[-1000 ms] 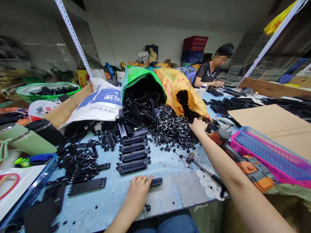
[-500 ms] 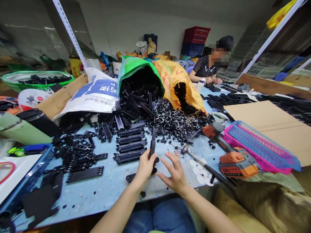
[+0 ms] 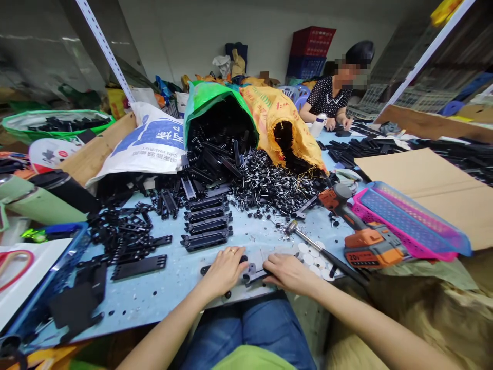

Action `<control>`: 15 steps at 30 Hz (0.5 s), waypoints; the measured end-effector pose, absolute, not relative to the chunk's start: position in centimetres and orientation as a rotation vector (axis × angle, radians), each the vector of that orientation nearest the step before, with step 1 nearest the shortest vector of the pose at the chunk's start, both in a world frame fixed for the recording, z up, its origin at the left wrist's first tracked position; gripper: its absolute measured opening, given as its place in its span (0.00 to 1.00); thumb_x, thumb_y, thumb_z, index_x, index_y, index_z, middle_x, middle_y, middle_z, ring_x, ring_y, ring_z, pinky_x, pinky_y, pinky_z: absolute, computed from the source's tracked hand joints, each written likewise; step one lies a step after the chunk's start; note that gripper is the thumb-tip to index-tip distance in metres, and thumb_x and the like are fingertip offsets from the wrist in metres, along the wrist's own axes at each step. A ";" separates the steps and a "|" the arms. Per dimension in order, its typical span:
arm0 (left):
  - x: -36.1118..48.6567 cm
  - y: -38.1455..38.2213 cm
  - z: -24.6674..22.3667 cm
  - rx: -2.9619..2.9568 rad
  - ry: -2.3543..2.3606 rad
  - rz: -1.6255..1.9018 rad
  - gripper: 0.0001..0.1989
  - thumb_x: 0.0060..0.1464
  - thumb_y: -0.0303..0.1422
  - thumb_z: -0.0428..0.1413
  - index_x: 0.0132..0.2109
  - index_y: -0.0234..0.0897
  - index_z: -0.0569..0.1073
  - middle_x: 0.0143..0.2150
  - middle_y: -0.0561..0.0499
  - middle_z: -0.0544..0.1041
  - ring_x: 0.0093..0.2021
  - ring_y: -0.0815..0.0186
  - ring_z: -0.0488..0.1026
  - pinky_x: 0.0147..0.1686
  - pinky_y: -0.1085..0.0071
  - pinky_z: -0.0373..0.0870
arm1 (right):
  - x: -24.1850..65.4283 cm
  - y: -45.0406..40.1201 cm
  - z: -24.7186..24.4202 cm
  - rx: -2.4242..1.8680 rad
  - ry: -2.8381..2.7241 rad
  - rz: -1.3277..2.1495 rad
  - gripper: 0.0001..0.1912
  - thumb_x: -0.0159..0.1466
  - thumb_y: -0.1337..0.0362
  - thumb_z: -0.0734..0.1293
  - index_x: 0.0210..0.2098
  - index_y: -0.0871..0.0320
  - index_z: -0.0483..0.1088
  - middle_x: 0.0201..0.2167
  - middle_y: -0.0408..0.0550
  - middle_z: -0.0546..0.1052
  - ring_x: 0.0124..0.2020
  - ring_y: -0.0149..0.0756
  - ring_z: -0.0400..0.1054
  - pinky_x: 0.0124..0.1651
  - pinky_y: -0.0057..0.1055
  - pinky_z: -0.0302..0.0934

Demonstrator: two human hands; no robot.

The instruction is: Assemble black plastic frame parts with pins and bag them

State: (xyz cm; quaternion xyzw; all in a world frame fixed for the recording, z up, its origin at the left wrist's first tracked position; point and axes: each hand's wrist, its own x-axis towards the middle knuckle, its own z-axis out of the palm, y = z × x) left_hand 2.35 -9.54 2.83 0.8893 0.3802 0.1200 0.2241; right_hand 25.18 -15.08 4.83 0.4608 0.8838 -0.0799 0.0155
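Two hands are at the near edge of one blue table, both left of the hammer. The right hand has its fingers bent and clamped on the right end of one black bracket, near the hammer's head on its table-edge side. The bracket's long axis runs crosswise, its bare end pointing left and tilting slightly toward the edge. The left hand lies palm down over one dark strip, farther left of the hammer; its fingers are close together, but whether they grip cannot be told. The strip's long axis also runs crosswise, one round end pointing left.

Left of the hammer, beyond the left hand, four black assemblies lie crosswise in a row. Just right of the hammer is one orange-and-grey drill, then two stacked baskets, blue over pink. Beyond the hammer are a heap of pins, too many to count, and three bags: one white, one green, one orange. One other person sits farthest from it
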 end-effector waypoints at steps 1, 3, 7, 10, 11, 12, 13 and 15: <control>2.4 -9.4 2.9 2.469 1.036 0.278 0.22 0.60 0.42 0.42 0.58 0.38 0.59 0.51 0.43 0.67 0.53 0.58 0.62 0.51 0.59 0.58 | 24.8 -15.1 4.3 1.423 2.740 -0.236 0.15 0.65 0.52 0.55 0.36 0.58 0.63 0.34 0.48 0.69 0.34 0.36 0.65 0.33 0.28 0.53; 2.7 -9.5 3.1 2.487 1.029 0.231 0.25 0.56 0.48 0.44 0.55 0.38 0.62 0.50 0.43 0.67 0.51 0.56 0.62 0.50 0.59 0.58 | 24.1 -14.9 3.5 1.434 2.719 -0.218 0.14 0.65 0.53 0.56 0.37 0.57 0.63 0.33 0.47 0.69 0.34 0.36 0.64 0.31 0.28 0.53; 3.0 -10.2 3.4 2.526 1.083 0.242 0.33 0.41 0.56 0.55 0.49 0.38 0.64 0.46 0.43 0.69 0.47 0.52 0.65 0.46 0.59 0.60 | 23.2 -14.8 3.6 1.497 2.697 -0.172 0.12 0.65 0.54 0.57 0.36 0.56 0.63 0.33 0.46 0.69 0.34 0.35 0.64 0.30 0.28 0.52; 2.7 -10.6 3.0 2.525 1.118 0.270 0.31 0.42 0.51 0.58 0.49 0.39 0.62 0.44 0.45 0.70 0.44 0.54 0.67 0.41 0.63 0.63 | 22.9 -15.0 4.4 1.547 2.694 -0.110 0.10 0.64 0.55 0.59 0.36 0.56 0.63 0.34 0.46 0.69 0.35 0.37 0.63 0.30 0.29 0.52; 2.6 -10.7 2.8 2.524 1.113 0.286 0.28 0.44 0.49 0.57 0.49 0.39 0.62 0.43 0.46 0.70 0.43 0.55 0.68 0.40 0.64 0.64 | 22.7 -15.1 4.7 1.563 2.694 -0.081 0.10 0.64 0.56 0.59 0.37 0.55 0.63 0.34 0.46 0.68 0.35 0.37 0.63 0.30 0.29 0.52; 2.5 -10.7 2.7 2.525 1.100 0.304 0.25 0.47 0.47 0.56 0.48 0.39 0.62 0.43 0.46 0.70 0.43 0.56 0.68 0.39 0.65 0.64 | 22.5 -15.1 4.9 1.577 2.693 -0.055 0.09 0.64 0.56 0.59 0.37 0.56 0.63 0.34 0.47 0.68 0.35 0.38 0.63 0.31 0.30 0.52; 2.3 -10.8 2.5 2.530 1.084 0.323 0.23 0.49 0.45 0.55 0.48 0.39 0.62 0.43 0.46 0.71 0.43 0.56 0.68 0.39 0.65 0.64 | 22.3 -15.2 5.1 1.590 2.692 -0.033 0.09 0.64 0.57 0.59 0.37 0.56 0.64 0.33 0.47 0.68 0.35 0.38 0.63 0.31 0.30 0.52; 2.1 -10.8 2.2 2.538 1.062 0.355 0.20 0.50 0.43 0.54 0.47 0.38 0.63 0.41 0.46 0.71 0.42 0.57 0.69 0.39 0.65 0.64 | 21.8 -15.3 5.4 1.606 2.690 -0.013 0.10 0.65 0.56 0.58 0.37 0.56 0.64 0.33 0.48 0.68 0.35 0.39 0.63 0.32 0.31 0.53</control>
